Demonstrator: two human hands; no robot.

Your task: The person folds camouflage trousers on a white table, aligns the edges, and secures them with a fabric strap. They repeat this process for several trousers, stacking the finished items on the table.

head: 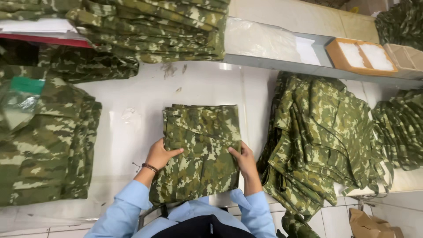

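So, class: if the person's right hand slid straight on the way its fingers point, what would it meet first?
The right hand points leftward across the folded camouflage garment, which it already touches. Beyond that cloth, it would probably meet the left hand gripping the opposite edge.

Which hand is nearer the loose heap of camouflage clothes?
Right. The right hand holds the folded garment beside the heap; the left hand grips its far side.

My left hand (161, 154) and right hand (243, 159) grip the sides of a folded camouflage garment (200, 145) at the white table's (132, 114) near edge, between camouflage piles (321, 136)
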